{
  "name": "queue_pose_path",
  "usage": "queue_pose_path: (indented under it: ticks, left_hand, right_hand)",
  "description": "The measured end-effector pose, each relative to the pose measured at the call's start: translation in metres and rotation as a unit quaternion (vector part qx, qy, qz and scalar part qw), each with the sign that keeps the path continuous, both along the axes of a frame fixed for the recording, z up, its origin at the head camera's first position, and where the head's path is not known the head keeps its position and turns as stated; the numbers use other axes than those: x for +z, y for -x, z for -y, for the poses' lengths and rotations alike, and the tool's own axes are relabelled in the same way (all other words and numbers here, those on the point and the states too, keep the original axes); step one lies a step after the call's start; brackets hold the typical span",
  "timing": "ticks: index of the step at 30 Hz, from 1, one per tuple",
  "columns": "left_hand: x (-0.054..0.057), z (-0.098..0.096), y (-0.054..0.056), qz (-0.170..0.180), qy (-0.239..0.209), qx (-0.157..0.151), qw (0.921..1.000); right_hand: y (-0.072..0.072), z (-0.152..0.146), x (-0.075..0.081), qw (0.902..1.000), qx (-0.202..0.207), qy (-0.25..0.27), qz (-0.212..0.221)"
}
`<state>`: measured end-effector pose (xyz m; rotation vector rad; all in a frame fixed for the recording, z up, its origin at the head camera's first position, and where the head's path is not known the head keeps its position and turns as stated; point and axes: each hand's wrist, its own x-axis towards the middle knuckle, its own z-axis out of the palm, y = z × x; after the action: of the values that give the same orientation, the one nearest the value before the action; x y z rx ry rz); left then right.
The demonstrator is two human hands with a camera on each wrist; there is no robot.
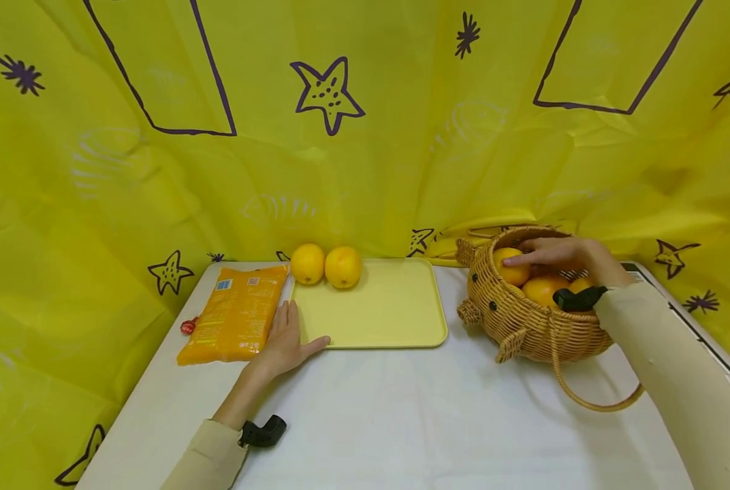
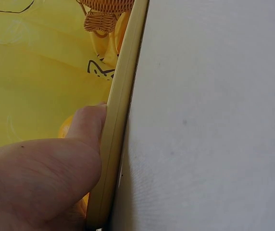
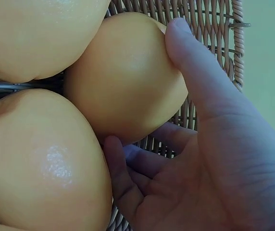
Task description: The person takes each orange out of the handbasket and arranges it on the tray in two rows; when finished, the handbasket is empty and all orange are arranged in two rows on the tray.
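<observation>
- Step in hand, as I judge it: grasping one round, smooth orange fruit [image 3: 125, 77] inside the pig-faced, tan wicker basket [image 1: 527, 327].
- Right hand [image 1: 555, 252]: I see thumb and curled fingers parted about the fruit's width, holding it between them.
- Left hand [image 1: 285, 344]: fingers straight, thumb spread; it touches the rectangular pale-yellow tray [image 1: 383, 309], gripping nothing.
- Next move, in my judgement: secure the grip, then lift clear of the neighbouring orange fruits [image 3: 46, 159] beside the right fingertips.
- Fruit condition: visible skin appears unbroken, shaded near the right thumb.
</observation>
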<state>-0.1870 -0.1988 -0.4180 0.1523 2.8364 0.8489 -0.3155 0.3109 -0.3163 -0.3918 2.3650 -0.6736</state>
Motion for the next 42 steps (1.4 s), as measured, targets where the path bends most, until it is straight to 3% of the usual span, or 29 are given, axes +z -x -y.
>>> queue_pose_path:
  ticks: [4,13,23,27,33,37,42]
  left_hand:
    - [-0.002,0.000,0.000,-0.001,-0.001,0.003,1.0000]
    - [-0.007,-0.001,0.000,-0.002,0.010,0.006,0.9999]
    - [-0.006,-0.001,0.001,-0.009,0.013,0.000,0.9999]
    - [-0.004,-0.001,0.001,-0.011,0.016,-0.001,0.9998]
    - [-0.003,-0.001,0.000,-0.008,0.017,-0.002,0.9998]
    - [-0.003,-0.001,0.000,-0.007,0.020,-0.001,0.9998]
    - [-0.003,-0.001,0.000,-0.004,0.018,0.001,0.9998]
  right_hand:
    - [0.001,0.000,-0.002,0.9995,-0.010,0.018,0.024]
    - [0.002,-0.001,0.000,0.9999,-0.011,0.004,0.011]
    - [0.001,-0.004,0.003,0.9981,-0.012,0.053,0.029]
    - [0.000,-0.006,0.004,0.9930,-0.018,0.101,0.059]
    - [0.000,-0.007,0.009,0.9765,-0.034,0.169,0.129]
    - [0.000,-0.007,0.011,0.9511,-0.030,0.236,0.197]
    - [-0.001,-0.010,0.015,0.9151,0.039,0.312,0.252]
